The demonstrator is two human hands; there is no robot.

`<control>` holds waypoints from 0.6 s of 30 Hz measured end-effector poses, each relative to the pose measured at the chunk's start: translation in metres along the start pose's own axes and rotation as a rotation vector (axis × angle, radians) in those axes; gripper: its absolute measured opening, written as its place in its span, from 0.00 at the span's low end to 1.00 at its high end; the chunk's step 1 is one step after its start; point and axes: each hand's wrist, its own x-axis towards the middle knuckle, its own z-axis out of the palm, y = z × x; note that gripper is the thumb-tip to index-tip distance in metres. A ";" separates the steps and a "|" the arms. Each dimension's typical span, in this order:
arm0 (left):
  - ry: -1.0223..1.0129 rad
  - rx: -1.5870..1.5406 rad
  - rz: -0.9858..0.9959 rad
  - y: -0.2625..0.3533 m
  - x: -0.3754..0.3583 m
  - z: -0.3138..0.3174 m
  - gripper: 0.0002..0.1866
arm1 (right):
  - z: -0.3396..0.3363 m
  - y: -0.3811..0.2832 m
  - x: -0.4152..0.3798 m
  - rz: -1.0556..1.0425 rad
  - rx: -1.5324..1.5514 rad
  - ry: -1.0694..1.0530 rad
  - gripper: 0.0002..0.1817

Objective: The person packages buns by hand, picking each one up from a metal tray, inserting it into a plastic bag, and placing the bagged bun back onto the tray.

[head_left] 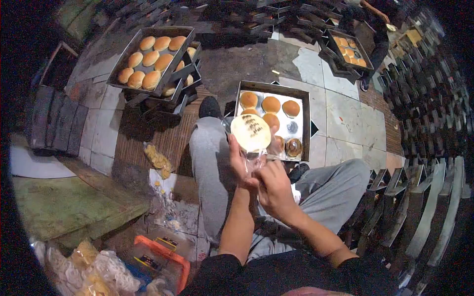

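A round, pale bun (251, 132) in a clear plastic bag, with rows of dark marks across its face, is in front of me. My left hand (239, 160) is wrapped around its left and lower side. Just below the bun, my right hand (274, 185) is closed at the gathered end of the plastic bag (253, 160); its fingertips are partly hidden. Behind the hands lies a metal tray (307, 111) with several golden buns (271, 104) in it. One darker, swirled bun (294, 147) sits at its near right corner.
At left stands a stack of bun trays (114, 81). Another tray of buns (349, 52) is at the upper right, near another person's arm (376, 11). Dark metal racks (419, 103) line the right side. An orange-rimmed crate (185, 269) and plastic bags (106, 269) are at lower left.
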 end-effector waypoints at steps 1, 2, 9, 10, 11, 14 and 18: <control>0.003 0.006 0.002 0.001 0.001 -0.005 0.48 | -0.003 0.003 -0.006 0.001 0.007 0.001 0.09; -0.038 0.059 0.082 0.003 0.003 -0.013 0.45 | -0.011 0.010 -0.017 -0.058 0.107 -0.221 0.09; 0.015 0.166 0.168 0.019 -0.040 0.030 0.40 | -0.046 0.017 -0.021 0.167 0.284 0.149 0.13; 0.056 0.352 0.116 0.020 -0.061 0.029 0.41 | -0.055 0.005 -0.012 0.072 0.286 0.121 0.15; 0.099 0.535 0.067 0.020 -0.081 0.035 0.42 | -0.062 -0.003 -0.007 -0.027 0.287 0.094 0.18; 0.217 0.933 -0.084 0.045 -0.130 0.010 0.39 | -0.044 0.005 -0.007 -0.100 0.379 0.056 0.07; 0.541 2.065 0.232 0.069 -0.150 0.050 0.17 | -0.024 0.016 -0.007 0.164 0.751 0.062 0.05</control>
